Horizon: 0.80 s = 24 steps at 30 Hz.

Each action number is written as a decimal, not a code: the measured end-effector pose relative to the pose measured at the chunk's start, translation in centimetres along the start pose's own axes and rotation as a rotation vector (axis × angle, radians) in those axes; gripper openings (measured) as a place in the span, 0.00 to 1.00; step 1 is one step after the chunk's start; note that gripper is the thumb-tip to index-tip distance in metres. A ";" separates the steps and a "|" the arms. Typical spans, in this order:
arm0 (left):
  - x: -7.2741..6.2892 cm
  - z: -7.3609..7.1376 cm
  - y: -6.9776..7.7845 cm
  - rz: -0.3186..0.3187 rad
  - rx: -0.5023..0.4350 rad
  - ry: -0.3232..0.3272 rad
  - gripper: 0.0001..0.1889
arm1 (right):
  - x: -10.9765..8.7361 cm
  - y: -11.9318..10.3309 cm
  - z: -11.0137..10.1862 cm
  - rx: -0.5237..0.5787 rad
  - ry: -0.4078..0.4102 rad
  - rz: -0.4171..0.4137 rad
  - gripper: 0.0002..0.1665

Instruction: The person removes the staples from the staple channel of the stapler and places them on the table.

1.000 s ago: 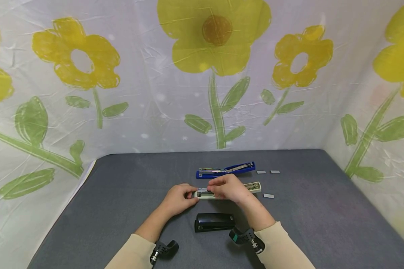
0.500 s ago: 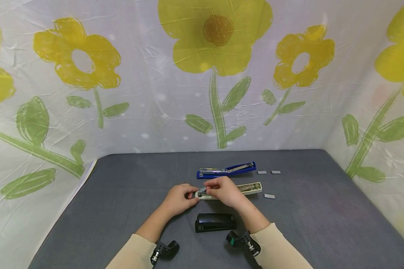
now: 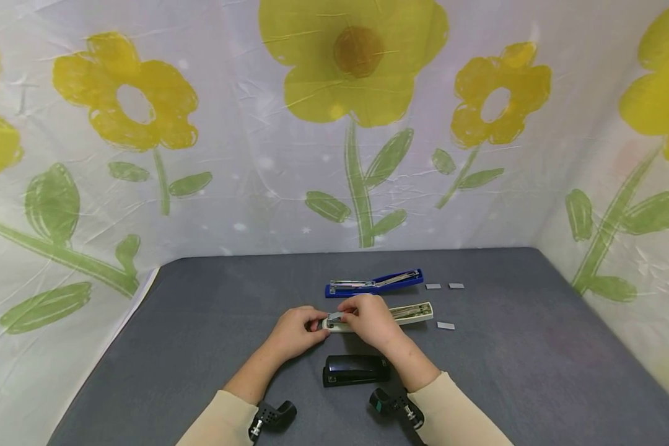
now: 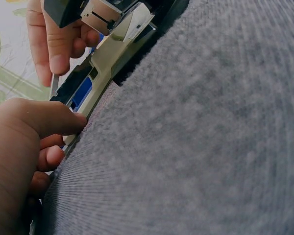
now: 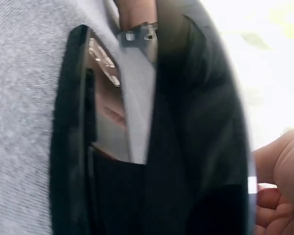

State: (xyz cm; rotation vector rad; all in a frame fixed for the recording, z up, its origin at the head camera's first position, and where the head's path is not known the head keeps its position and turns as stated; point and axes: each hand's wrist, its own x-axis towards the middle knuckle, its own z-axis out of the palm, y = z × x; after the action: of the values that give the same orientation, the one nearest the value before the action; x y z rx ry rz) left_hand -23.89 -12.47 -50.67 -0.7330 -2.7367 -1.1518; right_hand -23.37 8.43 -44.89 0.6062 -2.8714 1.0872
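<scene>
A cream stapler (image 3: 414,313) lies opened out flat on the table. At its left end my left hand (image 3: 294,332) grips the base between thumb and fingers; the left wrist view shows the thumb against the cream edge (image 4: 103,58). My right hand (image 3: 370,320) is over the same end, pinching a small grey strip of staples (image 3: 335,316) between thumb and forefinger. In the left wrist view, this thin strip (image 4: 54,84) is tilted at the metal channel. My right fingers hide the stapler's middle. In the right wrist view, a black stapler (image 5: 196,122) covers much of the scene.
Behind, a blue stapler (image 3: 397,282) lies opened out. The black stapler (image 3: 357,370) sits closed nearer to me, beside my right forearm. Two staple strips (image 3: 433,286) lie right of the blue stapler, and another strip (image 3: 446,326) right of the cream one. A flowered cloth (image 3: 245,155) hangs behind the table.
My right hand has shifted left and slightly down along the cream stapler, bringing the strip to its left end, and the stapler's right part shows more. My left hand has stayed in place.
</scene>
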 end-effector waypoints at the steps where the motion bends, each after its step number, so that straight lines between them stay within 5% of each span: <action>1: 0.0 0.0 0.0 -0.001 0.000 0.000 0.13 | 0.0 0.0 -0.2 0.008 0.000 0.007 0.07; 24: -0.2 0.3 -0.2 0.003 0.048 0.007 0.15 | -3.2 2.6 -5.3 0.134 0.075 0.183 0.06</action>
State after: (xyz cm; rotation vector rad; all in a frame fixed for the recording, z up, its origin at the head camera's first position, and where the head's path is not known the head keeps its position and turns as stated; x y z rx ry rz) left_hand -23.78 -12.44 -51.09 -0.7249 -2.7462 -1.0817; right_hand -21.95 14.72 -42.95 0.3023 -2.8513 1.3044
